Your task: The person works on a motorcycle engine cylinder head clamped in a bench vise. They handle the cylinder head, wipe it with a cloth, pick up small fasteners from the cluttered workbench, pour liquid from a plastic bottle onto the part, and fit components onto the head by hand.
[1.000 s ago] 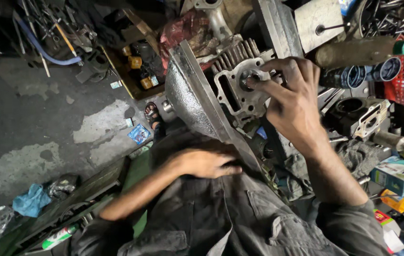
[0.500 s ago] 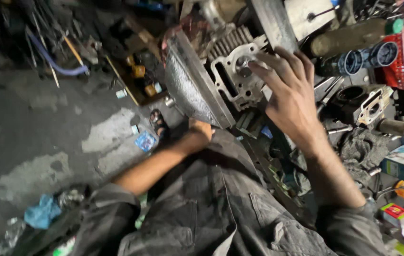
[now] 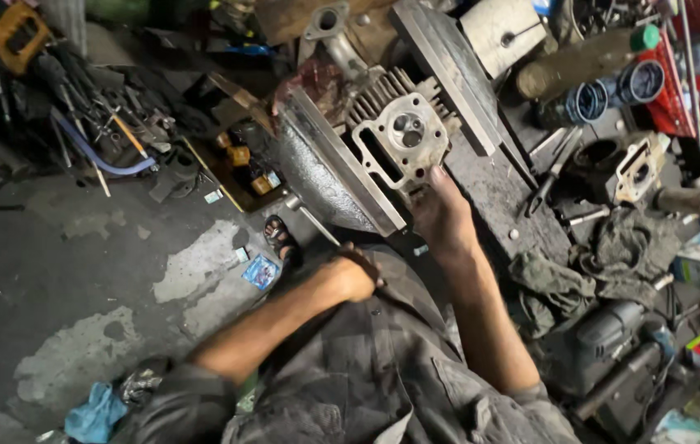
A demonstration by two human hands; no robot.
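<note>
Grey cast-aluminium cylinder head [image 3: 395,131], finned along its upper side and showing 2 round valve faces, sits clamped between the 2 long steel jaws of a bench vise [image 3: 341,177] in the head view, its flat face turned toward the person. Only 1 view here, so everything comes off it.

Right hand [image 3: 440,215] is up at the lower right corner of the cylinder head, fingers touching the casting from below; whether they pinch it or merely steady it cannot be told, since the fingertips are hidden against the metal. Left hand [image 3: 350,278] sits lower and to the left, fist clenched around the end of a thin steel handle bar [image 3: 314,224] that runs up and to the left toward the near vise jaw.

Here is the relation that matters: the cylinder head lies above and slightly left of the right hand, and well above and to the right of the left hand. The handle's long axis slants diagonally from the fist up to the vise, roughly crosswise to the long vise jaws. Right hand is clearly the nearer one to the casting.

Around it: a dark, oily workbench [image 3: 498,197], a pale engine casing [image 3: 633,168] at right, scattered hand tools [image 3: 103,123] on the stained concrete floor [image 3: 78,263].
</note>
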